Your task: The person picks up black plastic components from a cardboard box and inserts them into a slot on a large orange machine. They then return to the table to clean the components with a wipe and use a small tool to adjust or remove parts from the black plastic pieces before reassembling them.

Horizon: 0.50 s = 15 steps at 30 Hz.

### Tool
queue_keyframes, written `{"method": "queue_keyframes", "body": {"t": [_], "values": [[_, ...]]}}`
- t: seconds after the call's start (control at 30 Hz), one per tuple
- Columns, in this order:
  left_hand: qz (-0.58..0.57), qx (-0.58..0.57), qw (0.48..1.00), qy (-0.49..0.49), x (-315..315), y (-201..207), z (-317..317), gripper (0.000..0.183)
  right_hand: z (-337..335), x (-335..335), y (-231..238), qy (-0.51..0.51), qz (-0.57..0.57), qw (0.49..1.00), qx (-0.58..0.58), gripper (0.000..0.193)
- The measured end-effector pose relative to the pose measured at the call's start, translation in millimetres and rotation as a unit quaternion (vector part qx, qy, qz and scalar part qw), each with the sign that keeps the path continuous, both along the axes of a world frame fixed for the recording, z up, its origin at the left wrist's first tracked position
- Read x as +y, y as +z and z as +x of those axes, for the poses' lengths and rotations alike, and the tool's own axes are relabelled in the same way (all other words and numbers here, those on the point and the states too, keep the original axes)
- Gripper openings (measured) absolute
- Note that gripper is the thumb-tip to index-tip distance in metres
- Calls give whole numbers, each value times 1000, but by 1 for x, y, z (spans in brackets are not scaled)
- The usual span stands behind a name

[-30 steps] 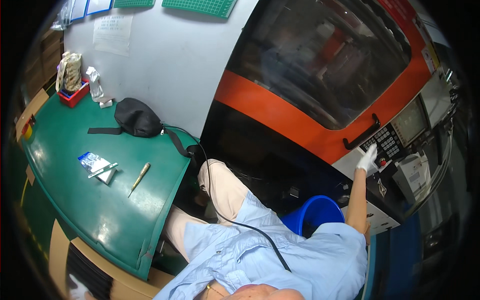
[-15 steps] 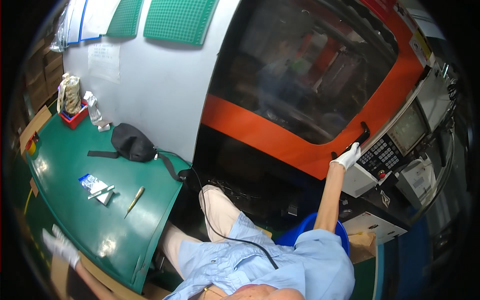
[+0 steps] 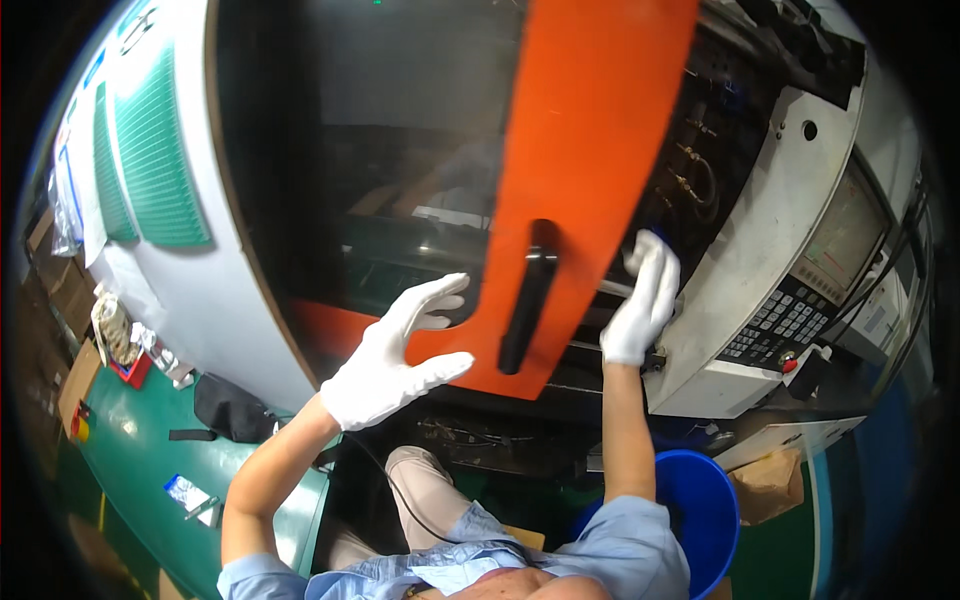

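Observation:
The orange machine door (image 3: 590, 130), with its dark window and black handle (image 3: 530, 300), stands in front of me. My left hand (image 3: 385, 370), in a white glove, is open before the lower window, left of the handle. Its thumb and fingers are spread, with nothing between them. Just right of the door's edge, my right hand (image 3: 643, 300) is raised in a white glove. Its fingers are stretched upward with bent tips, and no held thing shows. I cannot tell whether it touches anything. Beyond it, a gap exposes the dark machine interior with brass fittings (image 3: 690, 185).
A control panel (image 3: 785, 325) with keys and a red knob stands at the right. Below it are a blue bin (image 3: 715, 510) and a brown paper bag (image 3: 770, 487). On the left, a green table (image 3: 130, 470) carries a black bag (image 3: 232, 408) beside a grey partition (image 3: 225, 300).
The door has slid left, uncovering the interior. My right hand has let go of its handle. My left hand has come from beside the table to the door, and the view has turned right.

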<state>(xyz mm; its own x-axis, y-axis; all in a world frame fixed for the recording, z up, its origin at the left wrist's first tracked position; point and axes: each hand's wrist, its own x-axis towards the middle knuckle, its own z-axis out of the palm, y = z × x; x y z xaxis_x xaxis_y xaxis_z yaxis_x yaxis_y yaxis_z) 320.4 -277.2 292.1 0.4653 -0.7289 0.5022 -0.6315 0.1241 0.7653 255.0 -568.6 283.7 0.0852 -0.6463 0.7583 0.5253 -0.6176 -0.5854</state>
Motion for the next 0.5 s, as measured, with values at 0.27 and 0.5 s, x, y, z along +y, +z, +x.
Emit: {"method": "queue_keyframes", "body": {"t": [0.27, 0.5], "values": [[-110, 270, 940, 178, -58, -1, 29, 35, 193, -144, 84, 259, 86, 953, 128, 32], [-204, 204, 893, 346, -39, -16, 68, 21, 369, -220, 98, 327, 236, 886, 227, 40]]}}
